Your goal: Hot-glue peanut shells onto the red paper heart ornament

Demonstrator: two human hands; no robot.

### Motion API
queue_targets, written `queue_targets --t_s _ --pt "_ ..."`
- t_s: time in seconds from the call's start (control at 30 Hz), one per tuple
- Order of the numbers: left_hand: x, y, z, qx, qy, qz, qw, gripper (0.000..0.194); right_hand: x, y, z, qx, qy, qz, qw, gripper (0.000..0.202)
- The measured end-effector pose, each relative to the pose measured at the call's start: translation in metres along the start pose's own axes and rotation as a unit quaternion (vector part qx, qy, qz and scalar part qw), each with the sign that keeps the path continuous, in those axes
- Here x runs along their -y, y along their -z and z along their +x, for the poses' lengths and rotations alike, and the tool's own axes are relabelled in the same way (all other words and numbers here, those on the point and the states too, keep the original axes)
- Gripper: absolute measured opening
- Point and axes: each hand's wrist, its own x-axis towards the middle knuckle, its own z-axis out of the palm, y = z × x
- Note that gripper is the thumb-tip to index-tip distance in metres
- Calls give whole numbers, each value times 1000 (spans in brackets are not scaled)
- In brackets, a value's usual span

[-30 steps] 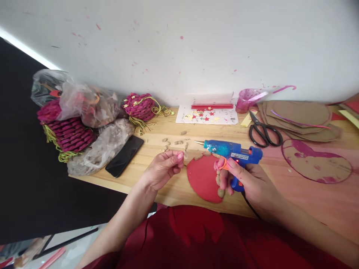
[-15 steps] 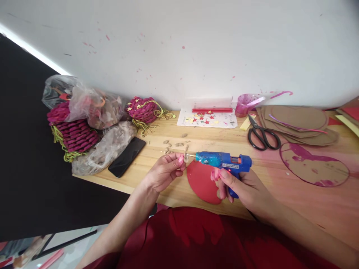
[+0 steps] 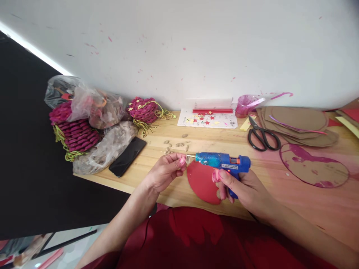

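Observation:
My right hand [image 3: 235,183] is wrapped round the grip of a blue glue gun [image 3: 213,160], held level with its metal nozzle pointing left. Between thumb and fingertips, my left hand [image 3: 169,167] pinches a small pale, shell-like piece [image 3: 187,159] right at the nozzle tip. Whether the tip touches it is hard to tell. Below both hands lies a red round disc [image 3: 200,183], partly covered by the right hand, with brownish bits at its right edge. Several small brown shell-like pieces [image 3: 180,144] are scattered on the wooden table [image 3: 157,136] just beyond my left hand.
Black scissors [image 3: 263,136] lie right, near stacked cardboard ovals [image 3: 297,116] and a pink-stained cardboard disc [image 3: 314,165]. At the back are a paper with star stickers [image 3: 207,118] and a pink cup [image 3: 246,105]. A phone [image 3: 127,157], plastic bags [image 3: 105,149] and woven magenta pieces [image 3: 81,135] sit left.
The pinched piece and the glue gun hold nearly the same place, with the piece turned slightly at the nozzle. The view has shifted very slightly.

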Motion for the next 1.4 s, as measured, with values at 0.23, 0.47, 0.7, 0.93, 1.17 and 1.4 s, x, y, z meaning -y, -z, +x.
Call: queue_targets --t_s 0.23,0.47,0.7,0.93,1.17,1.4 --pt "0 0 1 -4 -1 -5 1000 38 0 0 0 4 0 0 1000 50" --pt "0 -1 1 -10 2 -8 1000 39 1 -1 2 -1 3 6 1000 50" --pt "0 -1 1 -10 2 -4 1000 39 0 -2 1 -4 -3 6 1000 50" --pt "0 -1 0 -11 2 -12 1000 39 1 -1 2 -11 -4 5 1000 52" --pt "1 1 1 -11 -1 -8 1000 38 2 -1 2 -16 -11 9 1000 54" --pt "1 2 1 -15 -1 -10 1000 39 0 -1 3 -8 -12 -1 1000 54"
